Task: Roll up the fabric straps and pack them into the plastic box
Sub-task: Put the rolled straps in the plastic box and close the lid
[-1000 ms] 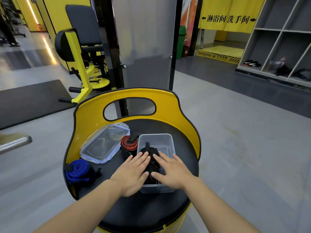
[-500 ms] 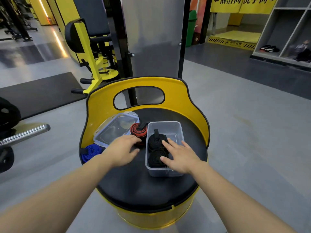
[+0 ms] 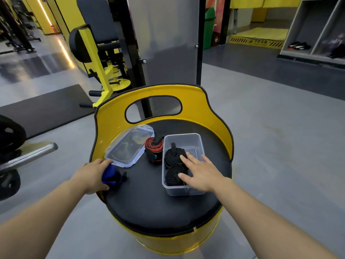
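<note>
Now gripping blue strap roll (image 3: 112,176) w/ left hand (image 3: 91,174), having reached over from box side. Resting right hand (image 3: 200,171), fingers flat, on 2 black rolls (image 3: 172,166) inside plastic box (image 3: 183,140). Probably packing blue next; red roll (image 3: 154,146) waiting outside.

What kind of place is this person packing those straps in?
Most likely a gym: a yellow weight machine with a padded seat stands behind, a barbell lies to the left, and open shelves hold shoes.
</note>
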